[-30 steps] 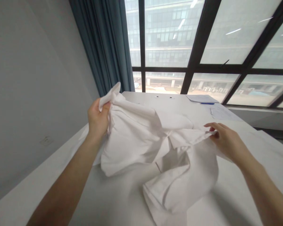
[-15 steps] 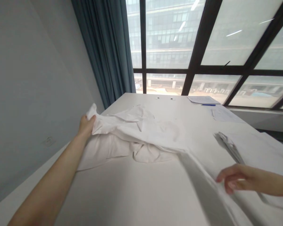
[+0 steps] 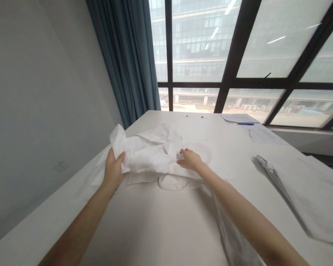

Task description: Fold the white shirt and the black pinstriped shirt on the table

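A crumpled white garment (image 3: 152, 157) lies across the middle of the white table, bunched in loose folds. My left hand (image 3: 114, 168) is closed on its left end, thumb on top, and holds that part raised off the tabletop. Over the right part of the cloth is my right hand (image 3: 191, 159), its fingers curved and thumb apart, touching or just above the fabric. A long sleeve-like strip of white cloth (image 3: 233, 236) trails toward the near edge, partly hidden beneath my right forearm.
On the right lies a folded white cloth (image 3: 313, 192). Farther back are paper sheets (image 3: 238, 118), a blue pen (image 3: 245, 124) and another sheet (image 3: 266, 136). A grey wall (image 3: 50, 92) borders the left side; a blue curtain (image 3: 124, 55) and windows stand behind the table (image 3: 155, 229).
My right hand has moved from the near right, beside the trailing strip, left and forward over the garment. My left hand has shifted slightly right and nearer, bringing its cloth along.
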Available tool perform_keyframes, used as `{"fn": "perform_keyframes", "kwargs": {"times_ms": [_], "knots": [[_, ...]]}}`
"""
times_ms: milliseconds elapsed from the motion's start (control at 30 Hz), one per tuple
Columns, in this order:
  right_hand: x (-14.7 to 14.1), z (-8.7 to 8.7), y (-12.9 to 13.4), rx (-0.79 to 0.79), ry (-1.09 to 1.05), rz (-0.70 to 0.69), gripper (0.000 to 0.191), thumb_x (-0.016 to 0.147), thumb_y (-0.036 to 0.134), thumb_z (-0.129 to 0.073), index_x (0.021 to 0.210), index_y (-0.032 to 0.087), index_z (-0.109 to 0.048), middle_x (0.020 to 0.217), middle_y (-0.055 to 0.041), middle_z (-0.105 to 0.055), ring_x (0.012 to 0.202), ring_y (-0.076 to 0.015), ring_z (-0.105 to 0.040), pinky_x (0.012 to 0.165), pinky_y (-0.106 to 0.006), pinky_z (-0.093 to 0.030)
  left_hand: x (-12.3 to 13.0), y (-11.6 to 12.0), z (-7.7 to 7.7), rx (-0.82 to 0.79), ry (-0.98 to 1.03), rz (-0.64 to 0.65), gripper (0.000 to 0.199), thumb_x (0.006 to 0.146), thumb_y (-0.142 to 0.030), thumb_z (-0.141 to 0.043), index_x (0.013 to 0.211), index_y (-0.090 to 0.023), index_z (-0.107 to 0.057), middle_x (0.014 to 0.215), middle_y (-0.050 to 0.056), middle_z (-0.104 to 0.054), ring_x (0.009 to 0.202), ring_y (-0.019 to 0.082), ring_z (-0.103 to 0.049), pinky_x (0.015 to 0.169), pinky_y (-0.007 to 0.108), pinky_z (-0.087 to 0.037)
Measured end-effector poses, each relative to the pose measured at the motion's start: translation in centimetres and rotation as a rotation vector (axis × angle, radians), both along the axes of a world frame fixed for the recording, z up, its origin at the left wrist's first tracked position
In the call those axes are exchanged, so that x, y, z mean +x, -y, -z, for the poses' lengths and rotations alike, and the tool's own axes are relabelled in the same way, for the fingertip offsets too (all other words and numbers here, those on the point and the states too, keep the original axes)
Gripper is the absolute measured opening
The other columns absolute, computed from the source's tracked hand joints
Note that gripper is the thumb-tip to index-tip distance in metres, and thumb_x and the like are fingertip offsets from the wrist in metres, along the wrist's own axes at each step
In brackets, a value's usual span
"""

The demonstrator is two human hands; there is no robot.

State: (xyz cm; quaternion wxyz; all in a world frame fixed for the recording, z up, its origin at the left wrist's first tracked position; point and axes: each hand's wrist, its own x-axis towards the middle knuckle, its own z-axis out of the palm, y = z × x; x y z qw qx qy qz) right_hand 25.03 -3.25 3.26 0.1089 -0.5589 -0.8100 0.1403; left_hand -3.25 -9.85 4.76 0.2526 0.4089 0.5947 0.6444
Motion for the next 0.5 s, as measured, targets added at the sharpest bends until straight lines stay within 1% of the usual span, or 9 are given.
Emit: {"fn": "perform_keyframes", "kwargs": {"times_ms": [33,100,200,267,333,433,500], "knots": [[-0.4,0.7,-0.5,-0.012,0.017,-0.009,0.03,0.087,0.033,-0.063,0.112,0.016,-0.062,0.115,-0.0148,-0.066,0.1,-0.0251,-0.064,0.081,-0.036,-0.05,0.2,0.9,-0.6,0.024,0.052,0.022,0.05,0.08,-0.03,-0.054,0.129,-0.025,-0.049,0.132,0.006,-0.061,0.108,0.023,-0.064,0.086,0.035,-0.057],[-0.3,1.9,-1.1,-0.041,0.04,-0.04,0.028,0.092,0.036,-0.059,0.112,0.017,-0.062,0.112,-0.0113,-0.066,0.098,-0.0225,-0.064,0.082,-0.038,-0.052,-0.4,2.3,-1.6,0.106,0.145,0.042,0.052,0.075,-0.031,-0.061,0.127,-0.025,-0.055,0.127,0.006,-0.065,0.105,0.025,-0.066,0.085,0.036,-0.058],[0.9,3.2,-1.4,-0.084,0.069,-0.084,0.034,0.094,0.037,-0.058,0.121,0.017,-0.058,0.119,-0.0085,-0.062,0.099,-0.0205,-0.063,0.084,-0.042,-0.054,-2.5,3.3,-2.1,0.268,0.258,0.021,0.057,0.061,-0.029,-0.077,0.116,-0.021,-0.064,0.114,0.007,-0.071,0.099,0.026,-0.068,0.086,0.035,-0.058],[1.7,3.8,-1.3,-0.103,0.088,-0.107,0.035,0.093,0.036,-0.059,0.123,0.018,-0.057,0.123,-0.0088,-0.059,0.102,-0.0212,-0.062,0.085,-0.043,-0.054,-3.9,3.3,-1.8,0.33,0.292,-0.023,0.057,0.055,-0.028,-0.082,0.109,-0.019,-0.068,0.107,0.007,-0.073,0.095,0.025,-0.069,0.087,0.036,-0.057],[2.2,4.3,-1.1,-0.106,0.096,-0.125,0.035,0.093,0.036,-0.059,0.123,0.018,-0.057,0.124,-0.009,-0.059,0.103,-0.0215,-0.062,0.086,-0.043,-0.053,-4.8,3.0,-1.2,0.339,0.319,-0.077,0.053,0.053,-0.026,-0.084,0.103,-0.017,-0.069,0.102,0.006,-0.075,0.092,0.024,-0.07,0.087,0.036,-0.057],[2.5,4.7,-0.6,-0.076,0.087,-0.124,0.035,0.093,0.036,-0.059,0.124,0.018,-0.057,0.124,-0.009,-0.059,0.103,-0.0214,-0.062,0.085,-0.043,-0.054,-5.3,2.5,-0.2,0.294,0.366,-0.145,0.043,0.058,-0.024,-0.082,0.098,-0.016,-0.07,0.097,0.006,-0.075,0.084,0.02,-0.071,0.084,0.035,-0.058],[3.1,4.4,-0.7,-0.02,0.068,-0.085,0.031,0.094,0.035,-0.058,0.12,0.018,-0.059,0.12,-0.0083,-0.061,0.1,-0.0201,-0.062,0.084,-0.041,-0.054,-5.4,2.3,0.3,0.236,0.376,-0.185,0.036,0.063,-0.025,-0.08,0.096,-0.014,-0.069,0.094,0.006,-0.074,0.076,0.018,-0.07,0.08,0.034,-0.059]]}}
